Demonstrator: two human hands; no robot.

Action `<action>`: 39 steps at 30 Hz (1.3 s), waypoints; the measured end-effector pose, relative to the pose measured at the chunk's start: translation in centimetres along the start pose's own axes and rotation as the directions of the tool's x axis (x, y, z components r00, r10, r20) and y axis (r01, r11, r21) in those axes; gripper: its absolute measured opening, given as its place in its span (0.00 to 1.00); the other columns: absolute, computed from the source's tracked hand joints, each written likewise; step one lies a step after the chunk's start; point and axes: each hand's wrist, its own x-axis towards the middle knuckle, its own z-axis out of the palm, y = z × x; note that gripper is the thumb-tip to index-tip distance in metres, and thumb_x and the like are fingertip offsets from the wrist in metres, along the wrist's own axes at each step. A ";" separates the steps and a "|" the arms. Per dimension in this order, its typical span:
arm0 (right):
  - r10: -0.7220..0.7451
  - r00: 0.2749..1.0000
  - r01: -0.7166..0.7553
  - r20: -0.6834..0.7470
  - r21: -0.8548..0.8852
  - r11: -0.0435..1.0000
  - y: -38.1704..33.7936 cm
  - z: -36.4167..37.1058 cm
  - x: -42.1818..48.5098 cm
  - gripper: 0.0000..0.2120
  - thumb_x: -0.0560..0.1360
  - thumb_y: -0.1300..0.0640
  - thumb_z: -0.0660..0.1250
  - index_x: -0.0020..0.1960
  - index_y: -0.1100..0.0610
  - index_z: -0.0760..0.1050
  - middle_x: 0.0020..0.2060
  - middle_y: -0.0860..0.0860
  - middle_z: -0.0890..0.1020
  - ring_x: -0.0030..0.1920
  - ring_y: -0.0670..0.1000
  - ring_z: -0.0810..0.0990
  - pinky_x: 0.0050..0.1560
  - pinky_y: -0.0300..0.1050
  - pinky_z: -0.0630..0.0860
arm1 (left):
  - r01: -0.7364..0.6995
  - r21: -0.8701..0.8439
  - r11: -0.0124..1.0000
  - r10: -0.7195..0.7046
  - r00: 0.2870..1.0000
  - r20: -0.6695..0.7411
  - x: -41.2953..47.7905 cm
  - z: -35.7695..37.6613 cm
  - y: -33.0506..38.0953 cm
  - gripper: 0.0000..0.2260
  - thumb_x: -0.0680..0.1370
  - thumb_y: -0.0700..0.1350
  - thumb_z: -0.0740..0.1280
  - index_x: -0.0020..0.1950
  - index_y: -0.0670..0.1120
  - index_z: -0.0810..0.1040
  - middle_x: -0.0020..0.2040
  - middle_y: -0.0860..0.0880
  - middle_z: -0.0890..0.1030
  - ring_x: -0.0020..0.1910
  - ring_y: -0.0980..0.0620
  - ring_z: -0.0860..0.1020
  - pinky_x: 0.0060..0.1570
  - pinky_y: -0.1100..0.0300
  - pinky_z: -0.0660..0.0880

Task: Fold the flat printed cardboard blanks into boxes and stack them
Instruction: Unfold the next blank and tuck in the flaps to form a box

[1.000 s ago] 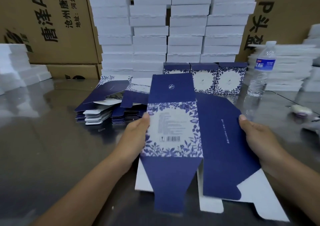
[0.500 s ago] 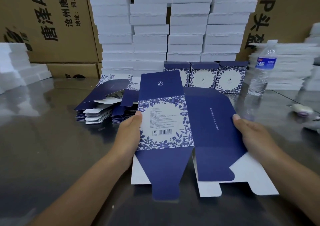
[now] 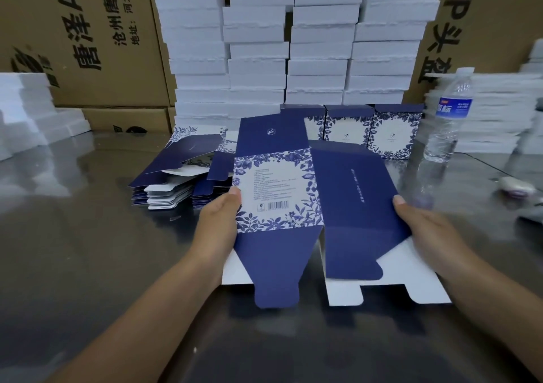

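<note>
Since a second ago the blank point(image 3: 276, 188) has travelled up and away toward 12 o'clock; its tapered lower flap sits higher in my view, and both hands went with it. Grip unchanged.

Left hand point(image 3: 219, 224): pinching the blank's 9 o'clock edge, thumb laid flat on the printed face beside the barcode, fingers hidden behind the card.

Right hand point(image 3: 426, 229): pinching the 3 o'clock edge of the plain navy panel, thumb on top, fingers underneath and out of sight.

Blank: held at centre above the table point(image 3: 73, 250), partly opened along a crease between two panels. Left panel is white with a blue leaf border and fine text; right panel is matte navy with one line of pale print. Navy flaps run toward 12 and 6 o'clock, the lower one narrowing to a rounded tongue. White unprinted card shows along the bottom edge.

At 10 o'clock, a pile of flat blanks point(image 3: 164, 182), slipped and fanned. At 1 o'clock, folded boxes point(image 3: 393, 132) stand upright in a row, touching. Clear plastic water bottle point(image 3: 446, 118) at 2 o'clock, just beside them. Behind, at 12 o'clock, white stacks point(image 3: 255, 44) in columns, flanked by brown cartons point(image 3: 88, 30). Table surface is dull, reflective metal.
</note>
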 end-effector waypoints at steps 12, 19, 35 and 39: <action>0.009 0.994 -0.015 -0.107 -0.054 0.998 -0.4 -0.2 -0.1 0.25 0.80 0.48 0.58 0.28 0.44 0.82 0.26 0.43 0.82 0.25 0.42 0.79 0.34 0.42 0.72 | 0.000 0.101 0.995 -0.008 0.997 0.080 0.0 0.4 -0.3 0.16 0.81 0.54 0.58 0.43 0.53 0.83 0.43 0.57 0.85 0.48 0.55 0.82 0.55 0.56 0.74; 0.044 0.996 -0.044 -0.073 0.003 0.999 -0.7 0.2 -0.3 0.21 0.77 0.46 0.62 0.30 0.52 0.83 0.27 0.45 0.83 0.26 0.46 0.81 0.22 0.35 0.73 | 0.013 -0.007 1.000 -0.012 0.999 0.044 0.4 0.0 -0.4 0.15 0.82 0.48 0.58 0.43 0.48 0.81 0.38 0.54 0.85 0.34 0.57 0.82 0.37 0.60 0.75; 0.077 0.986 -0.085 -0.145 -0.045 0.995 -0.4 -0.3 0.0 0.20 0.79 0.48 0.60 0.34 0.58 0.77 0.22 0.48 0.79 0.19 0.46 0.75 0.18 0.31 0.67 | -0.032 0.152 0.988 0.011 0.991 0.135 -0.2 0.2 -0.3 0.15 0.81 0.55 0.58 0.45 0.56 0.84 0.48 0.53 0.85 0.53 0.50 0.82 0.66 0.49 0.69; -0.025 0.984 -0.014 -0.175 -0.220 0.975 0.1 0.1 0.1 0.17 0.79 0.49 0.60 0.36 0.56 0.76 0.27 0.49 0.81 0.22 0.42 0.75 0.21 0.31 0.68 | -0.009 0.033 0.999 0.004 0.990 0.144 -0.1 0.0 0.1 0.16 0.82 0.49 0.58 0.44 0.49 0.84 0.46 0.51 0.86 0.45 0.54 0.83 0.55 0.54 0.75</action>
